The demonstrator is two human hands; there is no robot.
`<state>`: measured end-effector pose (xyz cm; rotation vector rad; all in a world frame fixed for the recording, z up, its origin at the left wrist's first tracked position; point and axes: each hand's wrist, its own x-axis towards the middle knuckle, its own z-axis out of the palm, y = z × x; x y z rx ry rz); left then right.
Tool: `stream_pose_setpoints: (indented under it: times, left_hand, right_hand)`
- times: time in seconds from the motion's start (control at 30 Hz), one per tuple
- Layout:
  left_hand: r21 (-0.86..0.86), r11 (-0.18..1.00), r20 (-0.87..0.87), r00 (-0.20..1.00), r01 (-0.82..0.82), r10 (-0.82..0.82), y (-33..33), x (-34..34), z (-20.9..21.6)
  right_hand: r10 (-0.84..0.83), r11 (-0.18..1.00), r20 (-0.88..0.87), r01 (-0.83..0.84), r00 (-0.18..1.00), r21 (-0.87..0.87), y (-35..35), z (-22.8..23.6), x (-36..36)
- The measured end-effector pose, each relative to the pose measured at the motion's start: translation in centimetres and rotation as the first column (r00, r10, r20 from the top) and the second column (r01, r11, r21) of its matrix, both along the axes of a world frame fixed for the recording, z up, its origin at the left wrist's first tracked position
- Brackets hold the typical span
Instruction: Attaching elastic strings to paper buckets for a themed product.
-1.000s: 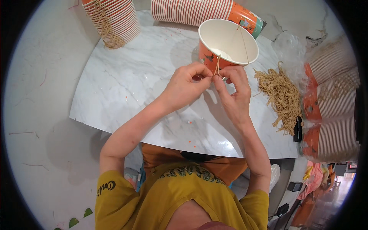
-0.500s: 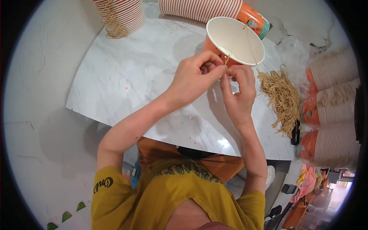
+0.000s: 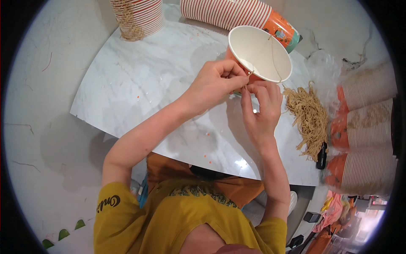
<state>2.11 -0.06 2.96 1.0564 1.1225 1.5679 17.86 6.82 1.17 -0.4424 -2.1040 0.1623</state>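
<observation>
Cord [image 3: 273, 56] Pinched at Rim of Tub [image 3: 251, 46]

A person in a yellow shirt [image 3: 198, 205] works at a white, marbled bench [image 3: 135, 84], both forearms extended over it. The left grip [image 3: 215, 82] is pinched, thumb against forefinger, on the tan cord at the tub's near rim. Just beside it, to the right and slightly lower, the right grip [image 3: 264, 110] is also narrow, thumb and forefinger tips closed on the cord, the exact contact partly hidden by the fingers.

The tub, orange outside and white within, is toward the far side of the bench, right of center, its open mouth facing up. The cord spans the mouth from the far rim to the rim's right-hand part.

Right of the right grip lies a loose heap [image 3: 311, 120] of tan cords, a black object [image 3: 322, 156] at its lower end. Behind the tub, a long stack [image 3: 226, 15] of nested tubs lies on its side; a shorter stack [image 3: 149, 17], tan strands [image 3: 130, 26] along it, is at the far left, cut off by the frame. Along the bench's right edge are wrapped stacks [image 3: 368, 127], with a crumpled clear bag [image 3: 323, 67] next to them. Orange specks [image 3: 207, 133] dot the bench.
</observation>
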Motion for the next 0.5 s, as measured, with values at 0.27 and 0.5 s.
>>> stream_pose_setpoints:
  times: [0.27, 0.5]
  left_hand:
    - [-0.070, 0.997, 0.046, 0.999, -0.009, 0.012, -0.4, -1.1, -0.3]
    - [-0.046, 0.998, -0.014, 0.999, -0.040, 0.040, -0.3, -0.2, -1.6]
  right_hand:
    - [-0.075, 0.997, 0.031, 0.075, 0.997, -0.020, -0.3, 0.7, 0.7]
    - [-0.047, 0.988, -0.014, 0.044, 0.999, -0.149, -0.7, 0.9, 0.8]
